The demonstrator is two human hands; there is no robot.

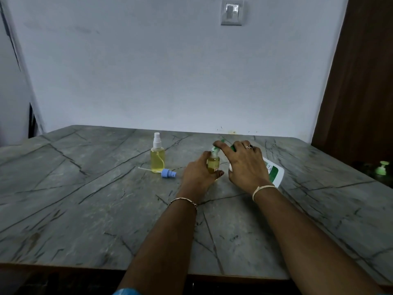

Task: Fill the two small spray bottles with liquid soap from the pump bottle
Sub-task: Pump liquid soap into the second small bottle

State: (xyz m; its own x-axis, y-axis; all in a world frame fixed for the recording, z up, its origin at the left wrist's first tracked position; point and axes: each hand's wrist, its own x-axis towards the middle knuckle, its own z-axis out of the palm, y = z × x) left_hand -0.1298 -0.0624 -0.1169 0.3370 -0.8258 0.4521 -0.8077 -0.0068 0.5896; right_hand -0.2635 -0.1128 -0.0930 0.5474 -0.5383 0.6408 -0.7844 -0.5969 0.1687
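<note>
**Soap Goes Into the Second Small Bottle Near the Far Edge**

On the grey veined tabletop [85, 209], toward its far edge and about midway along it, the left hand [197, 173] curls round the open spray bottle [213, 163]. The thumb is on the near side and the fingers wrap behind, holding the bottle upright on the surface. It is partly filled with yellow liquid and its neck carries no cap.

Just to the right, the right hand [244, 165] lies over the top of the white pump bottle [274, 171], which has a green label. Its fingers bend down over the pump head and hold the bottle tilted toward the left. The forefinger stretches along the green nozzle [217, 145], whose tip sits at the small bottle's mouth.

To the left of both hands, closer to the far edge, the capped spray bottle [157, 154] stands upright, white sprayer on and nearly full of yellow liquid. Just in front of it the blue spray head [168, 173] lies on its side, its thin tube pointing toward the left edge
</note>
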